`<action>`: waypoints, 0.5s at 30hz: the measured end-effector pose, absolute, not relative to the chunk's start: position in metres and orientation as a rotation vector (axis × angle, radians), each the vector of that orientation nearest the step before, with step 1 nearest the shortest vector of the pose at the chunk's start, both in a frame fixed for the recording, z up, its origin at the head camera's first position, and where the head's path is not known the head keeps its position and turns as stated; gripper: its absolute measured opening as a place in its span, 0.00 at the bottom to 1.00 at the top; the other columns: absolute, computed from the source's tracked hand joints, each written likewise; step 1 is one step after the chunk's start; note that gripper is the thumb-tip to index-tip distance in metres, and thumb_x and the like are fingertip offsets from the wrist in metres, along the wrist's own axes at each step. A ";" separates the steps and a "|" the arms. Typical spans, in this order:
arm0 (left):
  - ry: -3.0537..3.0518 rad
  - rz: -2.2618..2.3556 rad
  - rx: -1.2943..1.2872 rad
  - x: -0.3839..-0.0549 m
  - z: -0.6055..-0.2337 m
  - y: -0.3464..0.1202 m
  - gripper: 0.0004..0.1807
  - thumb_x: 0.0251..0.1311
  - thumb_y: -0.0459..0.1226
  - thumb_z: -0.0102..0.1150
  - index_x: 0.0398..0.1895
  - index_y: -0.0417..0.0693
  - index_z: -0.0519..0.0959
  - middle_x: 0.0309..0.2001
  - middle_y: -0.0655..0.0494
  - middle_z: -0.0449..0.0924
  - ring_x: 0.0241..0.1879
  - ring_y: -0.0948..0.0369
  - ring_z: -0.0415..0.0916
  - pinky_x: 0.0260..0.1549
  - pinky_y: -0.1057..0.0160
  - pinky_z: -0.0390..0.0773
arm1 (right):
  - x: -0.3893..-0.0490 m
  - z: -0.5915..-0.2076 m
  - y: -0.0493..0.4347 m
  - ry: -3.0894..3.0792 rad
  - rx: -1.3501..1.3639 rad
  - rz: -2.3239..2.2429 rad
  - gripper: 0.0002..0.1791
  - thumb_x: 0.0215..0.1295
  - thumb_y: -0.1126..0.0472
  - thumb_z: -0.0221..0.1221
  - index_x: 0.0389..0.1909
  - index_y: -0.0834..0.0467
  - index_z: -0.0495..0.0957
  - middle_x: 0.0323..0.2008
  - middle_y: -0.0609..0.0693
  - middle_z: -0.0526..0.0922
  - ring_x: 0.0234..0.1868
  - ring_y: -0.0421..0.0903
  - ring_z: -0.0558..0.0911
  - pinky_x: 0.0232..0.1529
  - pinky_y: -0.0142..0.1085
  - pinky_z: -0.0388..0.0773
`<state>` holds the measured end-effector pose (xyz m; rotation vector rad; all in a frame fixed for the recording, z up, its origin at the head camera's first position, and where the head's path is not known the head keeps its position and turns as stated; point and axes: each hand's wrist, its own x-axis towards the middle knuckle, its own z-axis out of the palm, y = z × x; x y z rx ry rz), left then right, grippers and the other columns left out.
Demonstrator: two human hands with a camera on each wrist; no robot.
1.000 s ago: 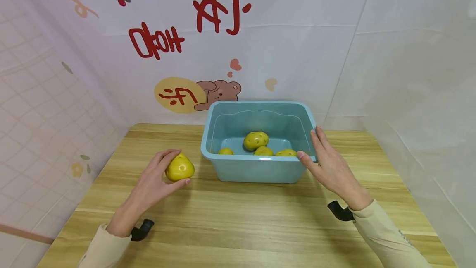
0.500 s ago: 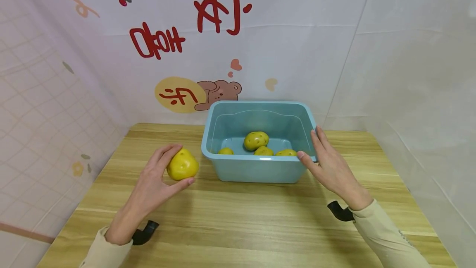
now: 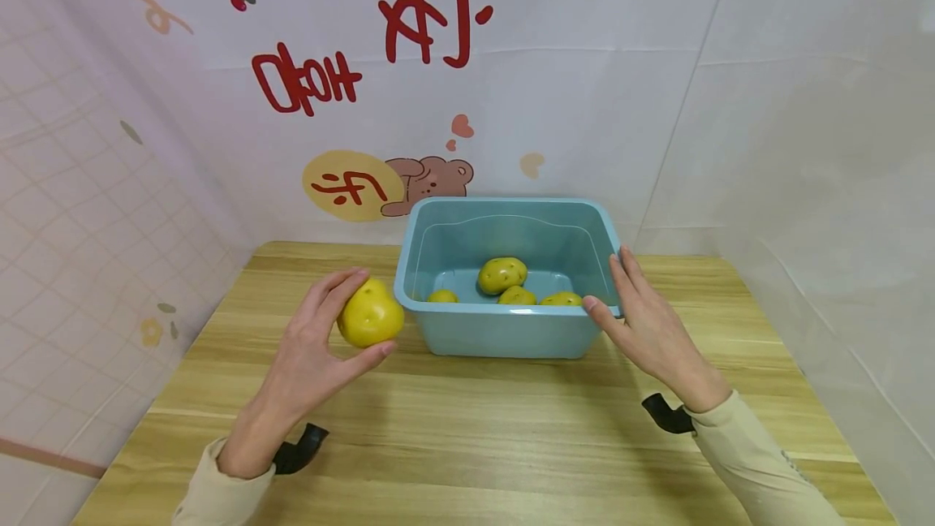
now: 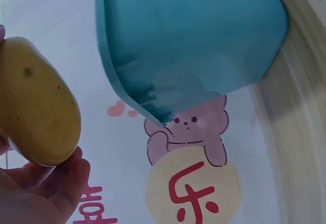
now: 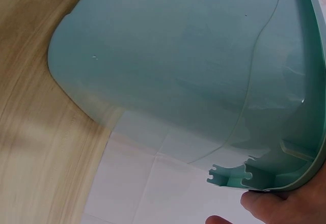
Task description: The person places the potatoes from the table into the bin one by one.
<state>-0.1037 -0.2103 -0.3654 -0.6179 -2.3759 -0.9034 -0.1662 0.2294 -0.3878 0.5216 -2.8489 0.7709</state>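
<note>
Held between the thumb and fingers of my left hand point(image 3: 314, 347) is a yellow potato point(image 3: 371, 315), raised over the table just left of a light blue plastic bin point(image 3: 504, 335). The left wrist view shows the potato point(image 4: 38, 102) from closer up, smooth and oval with small dark spots. My right hand point(image 3: 653, 331) rests at the bin's near right corner, thumb on the front rim and straight fingers along the right rim. Several potatoes lie inside the bin, one whole potato point(image 3: 502, 275) showing and the others partly hidden behind the front wall.
The bin stands on a wood-grain table point(image 3: 482, 445) close to its back edge. A white printed cloth wall point(image 3: 570, 88) rises behind, with more cloth along both sides. Each wrist carries a black curved piece, such as the left one point(image 3: 301, 450).
My left hand has lifted the potato and carried it rightward and up to beside the bin's left rim. My right hand and the bin have kept their places.
</note>
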 end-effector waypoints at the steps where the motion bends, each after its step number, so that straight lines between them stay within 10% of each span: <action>1: -2.369 -0.906 -0.625 -0.104 -0.364 -0.209 0.47 0.46 0.45 0.83 0.73 0.48 0.72 0.69 0.47 0.70 0.62 0.48 0.73 0.53 0.44 0.80 | -0.166 -0.388 0.230 -2.850 0.521 0.772 0.47 0.80 0.39 0.49 0.82 0.66 0.43 0.83 0.59 0.37 0.78 0.71 0.52 0.68 0.70 0.57; 9: -2.305 -0.915 -0.667 -0.104 -0.355 -0.196 0.46 0.57 0.62 0.71 0.73 0.48 0.72 0.69 0.48 0.71 0.61 0.49 0.75 0.59 0.62 0.76 | -0.168 -0.390 0.230 -2.850 0.512 0.761 0.48 0.79 0.38 0.49 0.82 0.66 0.44 0.83 0.59 0.37 0.78 0.71 0.53 0.68 0.70 0.57; 15: -2.259 -0.909 -0.697 -0.106 -0.348 -0.184 0.47 0.60 0.68 0.61 0.73 0.46 0.72 0.69 0.45 0.70 0.61 0.48 0.74 0.55 0.48 0.81 | -0.167 -0.389 0.229 -2.847 0.511 0.764 0.47 0.79 0.38 0.49 0.82 0.66 0.43 0.83 0.59 0.38 0.78 0.71 0.53 0.68 0.70 0.57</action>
